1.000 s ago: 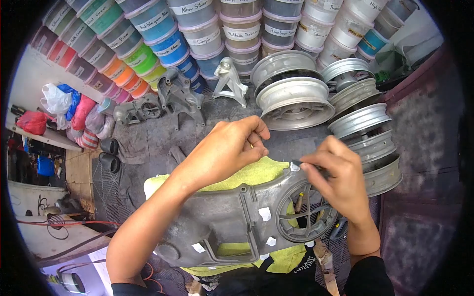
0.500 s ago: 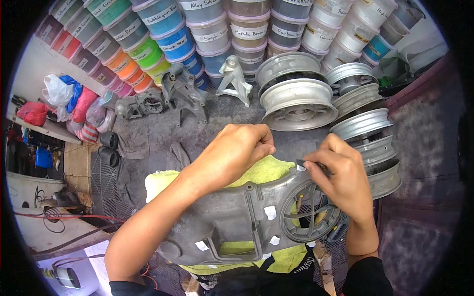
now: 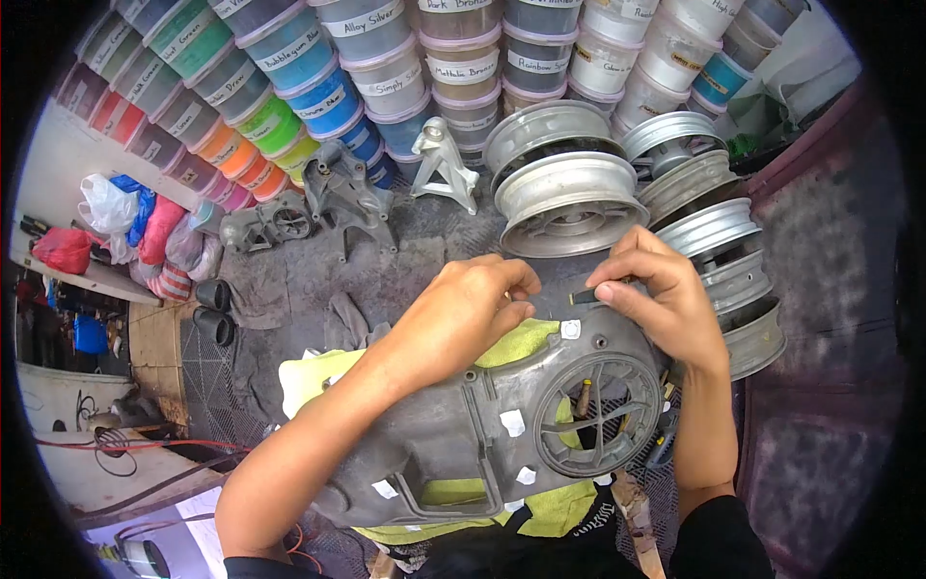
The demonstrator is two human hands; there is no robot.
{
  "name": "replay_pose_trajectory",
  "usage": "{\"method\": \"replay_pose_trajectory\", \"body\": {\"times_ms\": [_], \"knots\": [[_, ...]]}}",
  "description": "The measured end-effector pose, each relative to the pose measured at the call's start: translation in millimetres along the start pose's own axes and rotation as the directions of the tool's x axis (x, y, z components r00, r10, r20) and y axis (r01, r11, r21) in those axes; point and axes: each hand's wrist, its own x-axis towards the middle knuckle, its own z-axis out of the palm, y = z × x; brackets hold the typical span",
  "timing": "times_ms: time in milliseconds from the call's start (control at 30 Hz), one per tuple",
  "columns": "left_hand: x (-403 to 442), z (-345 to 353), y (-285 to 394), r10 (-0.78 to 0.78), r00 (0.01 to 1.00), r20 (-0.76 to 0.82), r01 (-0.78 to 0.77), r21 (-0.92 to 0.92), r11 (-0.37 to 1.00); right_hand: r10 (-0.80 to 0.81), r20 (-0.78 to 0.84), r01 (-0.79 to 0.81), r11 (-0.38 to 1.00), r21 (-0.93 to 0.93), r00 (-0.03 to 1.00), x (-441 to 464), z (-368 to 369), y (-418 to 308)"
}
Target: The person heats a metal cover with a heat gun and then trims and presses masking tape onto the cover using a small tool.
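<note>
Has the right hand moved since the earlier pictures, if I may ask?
Yes, the right hand has moved upward in view, away from the topmost white patch on the casting.

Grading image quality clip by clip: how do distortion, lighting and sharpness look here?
Head view: fisheye curvature, black rounded borders; head view: fairly even light on the grey casing, highlights on the wheel rims; head view: Alloy Silver label readable, but the small dark piece in the right hand shows little detail.
</note>
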Motion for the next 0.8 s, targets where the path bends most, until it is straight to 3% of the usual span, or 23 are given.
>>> {"method": "replay_pose_trajectory", "body": {"times_ms": [133,267,333,400,467,500,633,733,800], "knots": [[4.3,1.1,4.1,-0.087,0.993,0.080,0.090,-0.036,0.995,-0.056,0.235,0.008,0.980,0.200,0.970,6.9,-5.9,21.1],[5.6,1.8,5.4,-0.107,0.990,0.088,0.110,-0.031,0.993,-0.029,0.373,-0.060,0.972,0.226,0.928,14.5,-0.5,42.4],[5.0,1.7,6.2,-0.121,0.989,0.087,0.125,-0.041,0.991,-0.003,0.355,-0.067,0.981,0.183,0.935,21.5,-10.2,47.2],[5.7,0.3,9.5,-0.147,0.985,0.089,0.150,-0.031,0.988,-0.042,0.349,-0.082,0.940,0.332,0.936,23.3,-13.9,47.1],[7.4,-0.2,10.2,-0.158,0.983,0.089,0.162,-0.029,0.986,-0.095,0.434,-0.045,0.952,0.303,0.896,22.9,-8.4,48.7],[8.1,0.5,9.5,-0.160,0.983,0.089,0.164,-0.033,0.986,-0.041,0.492,-0.109,0.956,0.271,0.869,25.1,-3.9,51.9],[8.8,4.6,6.8,-0.150,0.986,0.076,0.154,-0.053,0.987,-0.071,0.424,-0.114,0.911,0.396,0.903,29.7,-7.7,73.3],[9.9,3.5,7.5,-0.185,0.979,0.088,0.188,-0.036,0.981,-0.113,0.545,-0.069,0.951,0.301,0.830,30.0,-3.0,61.6],[10.5,3.7,6.2,-0.169,0.982,0.089,0.173,-0.030,0.985,-0.072,0.526,-0.112,0.944,0.309,0.847,32.2,-4.1,67.2]]}}
